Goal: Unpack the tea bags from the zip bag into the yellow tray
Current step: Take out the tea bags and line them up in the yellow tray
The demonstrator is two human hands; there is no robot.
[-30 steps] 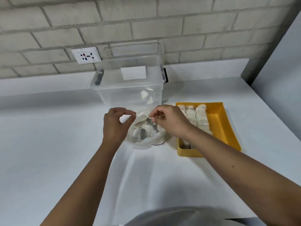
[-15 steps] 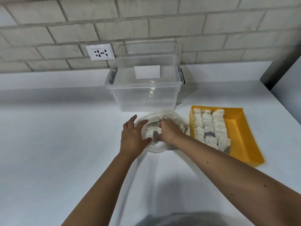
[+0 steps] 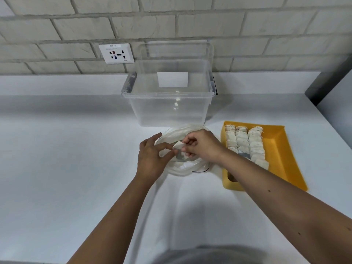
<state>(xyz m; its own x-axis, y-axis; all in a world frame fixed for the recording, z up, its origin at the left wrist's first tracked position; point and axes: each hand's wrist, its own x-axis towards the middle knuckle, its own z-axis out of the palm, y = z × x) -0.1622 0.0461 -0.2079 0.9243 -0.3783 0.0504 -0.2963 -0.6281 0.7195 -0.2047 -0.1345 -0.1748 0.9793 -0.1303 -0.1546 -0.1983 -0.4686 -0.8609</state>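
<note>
Right hand [image 3: 202, 147]: fingers curled, pinching one pale tea bag [image 3: 179, 145] at the mouth of the zip bag [image 3: 183, 166], just above the bags left inside it.

Left hand [image 3: 150, 157]: at the left edge of the zip bag, forefinger raised and nearly straight, thumb reaching to the same tea bag. Whether it grips the tea bag, the plastic or neither cannot be told.

Zip bag: clear plastic, lying open on the white bench [image 3: 66, 159], between the two hands and just in front of the clear plastic box [image 3: 169, 107]. Several tea bags remain in it, partly hidden by the fingers.

Yellow tray [image 3: 278, 149]: on the bench, just right of the zip bag and apart from it. The right forearm crosses its near left corner.

Tea bags [image 3: 242, 142]: three close rows in the left part of the tray, running from the far wall toward the near end. The right part of the tray floor is bare.

Clear plastic box: no lid on it, white label [image 3: 172, 79] on its far wall, standing against the brick wall [image 3: 171, 21].

Wall socket [image 3: 116, 53]: white, on the brick wall, left of the box.
</note>
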